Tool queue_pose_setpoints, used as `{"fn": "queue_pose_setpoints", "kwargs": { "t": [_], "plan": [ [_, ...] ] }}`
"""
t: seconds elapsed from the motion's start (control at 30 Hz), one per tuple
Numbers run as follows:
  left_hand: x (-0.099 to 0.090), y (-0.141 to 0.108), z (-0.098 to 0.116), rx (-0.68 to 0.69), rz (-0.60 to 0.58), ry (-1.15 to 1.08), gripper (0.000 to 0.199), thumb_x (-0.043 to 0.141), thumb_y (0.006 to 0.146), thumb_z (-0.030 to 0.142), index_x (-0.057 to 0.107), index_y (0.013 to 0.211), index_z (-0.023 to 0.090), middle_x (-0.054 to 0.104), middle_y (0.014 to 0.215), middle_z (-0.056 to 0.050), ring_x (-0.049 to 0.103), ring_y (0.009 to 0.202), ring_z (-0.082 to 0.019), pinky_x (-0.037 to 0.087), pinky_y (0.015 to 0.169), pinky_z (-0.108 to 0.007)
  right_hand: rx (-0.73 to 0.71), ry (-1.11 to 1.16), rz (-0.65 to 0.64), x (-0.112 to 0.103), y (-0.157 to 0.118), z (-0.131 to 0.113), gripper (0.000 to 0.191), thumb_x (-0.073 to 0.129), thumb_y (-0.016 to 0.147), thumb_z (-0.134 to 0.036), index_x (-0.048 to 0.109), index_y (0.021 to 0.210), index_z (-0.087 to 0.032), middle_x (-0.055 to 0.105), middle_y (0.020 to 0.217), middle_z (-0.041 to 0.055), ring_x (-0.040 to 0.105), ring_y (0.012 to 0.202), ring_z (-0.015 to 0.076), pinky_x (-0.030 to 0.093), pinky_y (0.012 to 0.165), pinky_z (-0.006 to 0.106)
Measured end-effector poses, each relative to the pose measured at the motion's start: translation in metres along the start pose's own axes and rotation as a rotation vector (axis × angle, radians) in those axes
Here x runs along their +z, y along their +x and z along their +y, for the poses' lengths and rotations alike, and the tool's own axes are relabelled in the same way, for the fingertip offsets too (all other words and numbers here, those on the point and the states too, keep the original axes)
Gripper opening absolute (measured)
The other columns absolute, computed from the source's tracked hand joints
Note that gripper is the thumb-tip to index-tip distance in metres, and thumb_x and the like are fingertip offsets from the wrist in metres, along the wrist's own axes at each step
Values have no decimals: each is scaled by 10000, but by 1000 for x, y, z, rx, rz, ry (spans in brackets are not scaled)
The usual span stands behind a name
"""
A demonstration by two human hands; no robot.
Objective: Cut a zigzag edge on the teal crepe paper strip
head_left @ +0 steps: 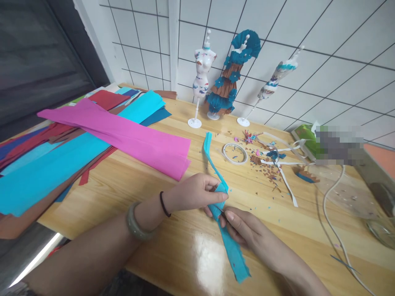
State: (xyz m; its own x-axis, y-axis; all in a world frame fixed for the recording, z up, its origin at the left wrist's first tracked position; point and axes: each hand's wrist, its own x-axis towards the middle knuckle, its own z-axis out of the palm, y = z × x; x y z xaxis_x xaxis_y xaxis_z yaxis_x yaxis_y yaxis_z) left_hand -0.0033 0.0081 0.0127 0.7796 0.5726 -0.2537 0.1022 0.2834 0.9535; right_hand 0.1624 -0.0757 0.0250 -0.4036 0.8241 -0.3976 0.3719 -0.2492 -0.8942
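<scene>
My left hand (202,191) pinches a turquoise strip of crepe paper (234,250) between thumb and fingers. The strip is folded or bunched at the grip. One narrow, curled end runs away from me toward the back of the table, and a wider tail hangs toward the front edge. Close beside it, my right hand (243,226) is closed around a thin metal tool (220,209) whose tip lies against the bunched paper. Most of that tool is hidden by my fingers, so its kind does not show.
Crepe paper sheets, pink (132,135) and turquoise (77,152) among them, pile up on the left. Dress-form stands (203,70) line the tiled wall, one wearing a paper dress (228,82). A tape roll (235,153), paper scraps (271,172) and a white cable (327,205) lie to the right.
</scene>
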Motion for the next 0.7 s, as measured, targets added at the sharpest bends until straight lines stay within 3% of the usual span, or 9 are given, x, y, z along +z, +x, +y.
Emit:
{"fn": "queue_pose_setpoints", "kwargs": {
  "t": [0.7],
  "plan": [
    [1, 0, 3, 22, 66, -51, 317, 542, 753, 441, 546, 743, 124, 609, 702, -31, 598, 584, -104, 528, 532, -226, 10, 23, 98, -3, 1, 6, 359, 273, 921, -454, 465, 764, -194, 297, 568, -61, 286, 513, 100, 256, 488, 225]
  ]
}}
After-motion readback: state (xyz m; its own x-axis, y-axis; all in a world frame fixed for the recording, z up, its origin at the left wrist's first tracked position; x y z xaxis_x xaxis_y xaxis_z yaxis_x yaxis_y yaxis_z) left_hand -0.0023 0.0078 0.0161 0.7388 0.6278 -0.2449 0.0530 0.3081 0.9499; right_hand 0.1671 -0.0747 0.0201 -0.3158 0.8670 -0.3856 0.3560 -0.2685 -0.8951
